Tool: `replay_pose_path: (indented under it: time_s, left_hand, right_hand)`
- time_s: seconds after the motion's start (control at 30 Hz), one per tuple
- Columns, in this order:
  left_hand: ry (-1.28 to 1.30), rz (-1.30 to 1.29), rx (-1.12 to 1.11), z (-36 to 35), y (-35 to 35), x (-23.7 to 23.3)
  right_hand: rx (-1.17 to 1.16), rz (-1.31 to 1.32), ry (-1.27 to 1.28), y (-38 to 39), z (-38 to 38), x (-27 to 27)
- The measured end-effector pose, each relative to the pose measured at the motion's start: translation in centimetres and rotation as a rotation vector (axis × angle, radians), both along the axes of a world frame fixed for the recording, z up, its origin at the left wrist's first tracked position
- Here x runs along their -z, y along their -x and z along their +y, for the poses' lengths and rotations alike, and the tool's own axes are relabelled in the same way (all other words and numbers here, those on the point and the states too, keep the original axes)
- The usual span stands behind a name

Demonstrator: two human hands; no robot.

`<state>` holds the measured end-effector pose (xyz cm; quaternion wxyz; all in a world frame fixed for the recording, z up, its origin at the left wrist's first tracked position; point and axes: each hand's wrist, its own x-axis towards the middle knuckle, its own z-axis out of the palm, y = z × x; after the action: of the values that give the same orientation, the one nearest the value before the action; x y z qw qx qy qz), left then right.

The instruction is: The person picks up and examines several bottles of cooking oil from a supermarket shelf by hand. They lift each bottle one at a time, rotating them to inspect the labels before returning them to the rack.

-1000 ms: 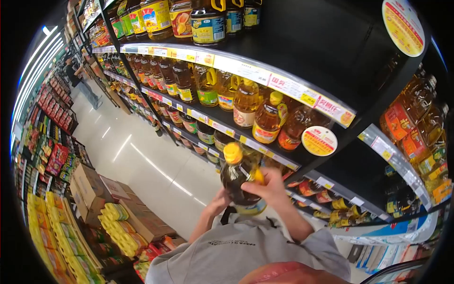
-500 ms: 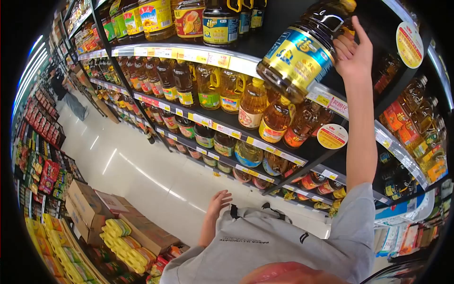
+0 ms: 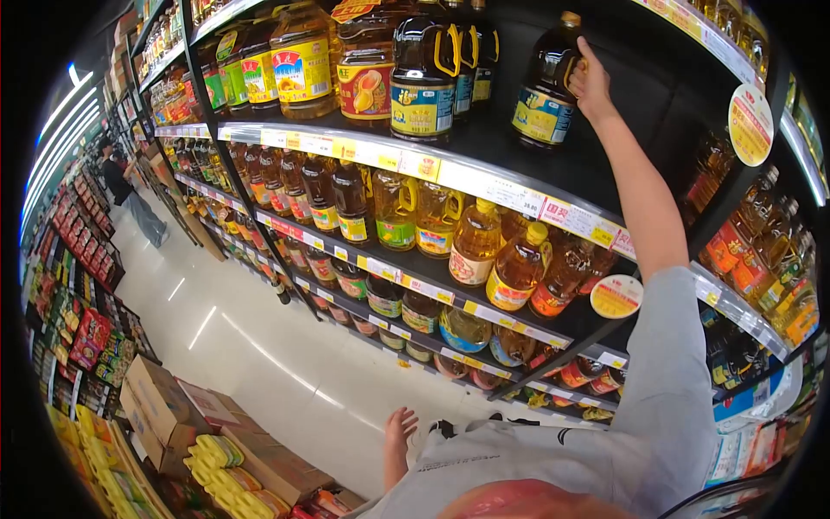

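At the upper right, my right hand (image 3: 590,80) is wrapped round the handle of a dark oil bottle (image 3: 546,86) with a blue and yellow label. The bottle is nearly upright over the black upper shelf (image 3: 497,160), and whether its base touches the shelf is hard to tell. Left of it on the same shelf stands a similar dark bottle (image 3: 424,78) with a yellow handle. My left hand (image 3: 401,426) hangs low near my body, fingers apart, holding nothing.
Lower shelves hold rows of oil bottles (image 3: 475,242). A round price tag (image 3: 616,297) sticks out near my right arm. Cardboard boxes (image 3: 160,405) and yellow packs (image 3: 216,454) stand at the lower left. A person (image 3: 134,195) is far down the aisle.
My right hand has carried the bottle away from me, in over the upper shelf, and it has gone from tilted to nearly upright. My left hand remains low and empty.
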<state>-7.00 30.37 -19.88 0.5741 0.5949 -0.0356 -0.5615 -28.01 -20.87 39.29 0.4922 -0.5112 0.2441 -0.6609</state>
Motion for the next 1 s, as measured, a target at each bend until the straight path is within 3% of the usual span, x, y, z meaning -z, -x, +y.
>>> replay_pose_path:
  time_s: [0.07, 0.13, 0.23, 0.27, 0.37, 0.67, 0.73, 0.77, 0.8, 0.83, 0.87, 0.93, 1.0]
  left_hand:
    - [-0.063, 0.029, -0.087, 1.1, 0.7, 1.4]
    - [-0.118, 0.05, -0.111, 2.1, 0.9, 2.7]
    - [-0.205, 0.089, -0.159, 2.3, 1.6, 4.2]
    - [-0.239, 0.099, -0.186, 2.7, 1.8, 4.5]
    - [-0.272, 0.115, -0.246, 3.3, 2.6, 5.8]
    - [-0.323, 0.123, -0.166, 2.3, 3.9, 7.1]
    - [-0.195, 0.063, -0.126, 1.5, 3.3, 6.4]
    - [-0.201, 0.027, -0.104, 0.9, 2.8, 5.8]
    - [-0.216, 0.021, -0.077, 0.5, 2.3, 6.0]
    - [-0.182, -0.025, -0.05, 0.0, 1.6, 6.5]
    - [-0.148, -0.07, -0.023, -0.1, 0.9, 6.4]
    - [-0.116, -0.171, 0.067, -0.5, 0.0, 4.6]
    - [-0.2, -0.209, 0.18, -1.7, -1.4, 5.5]
  right_hand:
    - [0.125, 0.001, 0.029, -1.2, -1.8, 0.1]
    - [0.093, 0.07, 0.002, -0.8, -6.0, 0.5]
    - [0.553, 0.155, 0.161, -2.8, -10.8, 1.3]
    - [0.55, 0.155, 0.154, -3.4, -10.7, 1.4]
    - [0.841, 0.494, 0.208, -4.5, -11.9, 1.4]
    - [0.813, 0.502, 0.316, -5.9, -16.9, 1.8]
    - [0.512, 0.465, 0.105, -4.6, -17.5, 1.8]
    - [0.595, 0.587, 0.152, -3.9, -17.4, 1.6]
    - [0.634, 0.744, 0.046, -4.1, -14.7, 0.7]
    - [0.666, 0.871, 0.198, -3.5, -12.0, 0.8]
    - [0.675, 0.952, 0.051, -2.7, -11.3, 0.4]
    - [0.755, 0.976, 0.035, -1.3, -11.3, 0.3]
    - [0.75, 1.063, 0.132, 0.6, -5.6, -0.6]
